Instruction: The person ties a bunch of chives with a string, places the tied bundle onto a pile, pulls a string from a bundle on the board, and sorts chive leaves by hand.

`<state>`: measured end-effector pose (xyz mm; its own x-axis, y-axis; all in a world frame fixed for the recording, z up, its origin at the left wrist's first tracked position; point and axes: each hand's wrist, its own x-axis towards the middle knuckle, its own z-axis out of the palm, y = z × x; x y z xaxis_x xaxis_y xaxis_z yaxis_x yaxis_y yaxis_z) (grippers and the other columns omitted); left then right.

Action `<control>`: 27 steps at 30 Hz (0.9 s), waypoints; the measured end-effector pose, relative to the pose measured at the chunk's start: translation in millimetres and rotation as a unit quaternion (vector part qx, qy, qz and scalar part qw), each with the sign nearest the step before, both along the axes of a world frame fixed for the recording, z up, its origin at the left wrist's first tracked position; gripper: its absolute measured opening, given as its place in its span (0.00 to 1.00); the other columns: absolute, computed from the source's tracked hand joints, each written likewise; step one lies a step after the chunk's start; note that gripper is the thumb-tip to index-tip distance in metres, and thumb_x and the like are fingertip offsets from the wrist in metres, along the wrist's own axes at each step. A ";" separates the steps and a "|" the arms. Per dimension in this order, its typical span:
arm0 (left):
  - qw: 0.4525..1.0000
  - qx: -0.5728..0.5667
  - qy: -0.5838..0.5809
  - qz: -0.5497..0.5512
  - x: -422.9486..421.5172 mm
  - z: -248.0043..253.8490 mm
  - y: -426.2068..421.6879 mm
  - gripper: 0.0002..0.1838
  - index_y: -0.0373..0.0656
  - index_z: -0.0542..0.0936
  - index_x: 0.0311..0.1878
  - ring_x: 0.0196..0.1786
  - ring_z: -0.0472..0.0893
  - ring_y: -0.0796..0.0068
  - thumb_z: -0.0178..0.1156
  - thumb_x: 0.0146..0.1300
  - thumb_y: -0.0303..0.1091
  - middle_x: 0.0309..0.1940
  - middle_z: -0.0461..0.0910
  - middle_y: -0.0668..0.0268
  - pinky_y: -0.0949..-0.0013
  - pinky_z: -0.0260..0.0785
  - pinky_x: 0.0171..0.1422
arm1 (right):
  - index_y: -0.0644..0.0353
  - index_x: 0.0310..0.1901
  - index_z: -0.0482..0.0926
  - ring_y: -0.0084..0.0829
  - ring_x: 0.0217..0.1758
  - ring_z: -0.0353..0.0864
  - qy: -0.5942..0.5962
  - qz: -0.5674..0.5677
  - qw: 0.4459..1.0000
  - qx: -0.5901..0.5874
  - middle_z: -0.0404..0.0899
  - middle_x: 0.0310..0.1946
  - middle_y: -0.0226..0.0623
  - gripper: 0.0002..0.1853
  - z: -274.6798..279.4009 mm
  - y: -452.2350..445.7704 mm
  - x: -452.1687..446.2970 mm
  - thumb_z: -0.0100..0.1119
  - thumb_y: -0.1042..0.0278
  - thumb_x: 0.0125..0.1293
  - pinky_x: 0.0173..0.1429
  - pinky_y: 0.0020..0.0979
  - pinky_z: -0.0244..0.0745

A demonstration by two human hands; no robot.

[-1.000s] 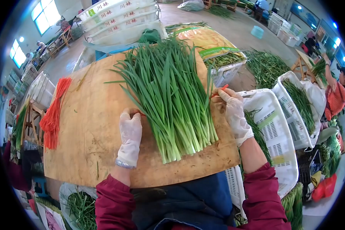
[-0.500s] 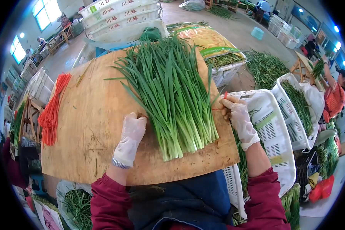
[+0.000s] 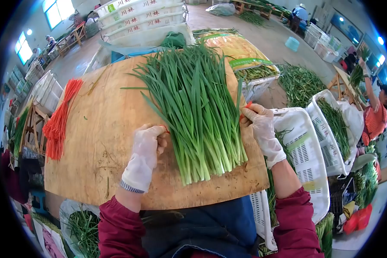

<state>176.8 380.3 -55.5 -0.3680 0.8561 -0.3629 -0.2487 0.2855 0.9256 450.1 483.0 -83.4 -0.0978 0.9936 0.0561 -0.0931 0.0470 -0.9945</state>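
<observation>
A wide bunch of green leafy stalks [image 3: 198, 112] lies on the wooden board [image 3: 103, 142], pale cut ends toward me. Left of it, my gloved left hand [image 3: 148, 146] pinches one end of a red tie [image 3: 165, 129]. At the bunch's right side, my gloved right hand [image 3: 260, 124] pinches the other red end [image 3: 247, 105]. The middle of the tie is hidden under the stalks. A bundle of red ties [image 3: 62, 122] rests at the board's left edge.
Stacked white crates [image 3: 144, 19] stand behind the board. A yellow sack [image 3: 236, 47] lies on a crate beyond it. White crates [image 3: 303, 146] are at the right. A person in red [image 3: 375, 114] works at far right, holding greens.
The left hand has turned and shifted slightly, and the red end at its fingertips shows again. My right hand moved out, then back in toward the stalks, its red end still pinched.
</observation>
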 end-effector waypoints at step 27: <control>0.873 0.095 0.474 0.060 7.9 -2.9 -64.4 0.04 0.40 0.74 0.32 0.34 0.78 0.48 0.53 0.55 0.30 0.29 0.76 0.50 0.54 0.68 0.39 | 0.63 0.32 0.77 0.38 0.22 0.75 -0.162 0.180 0.839 0.487 0.73 0.22 0.39 0.07 43.9 -105.0 -151.2 0.61 0.83 0.50 0.25 0.33 0.68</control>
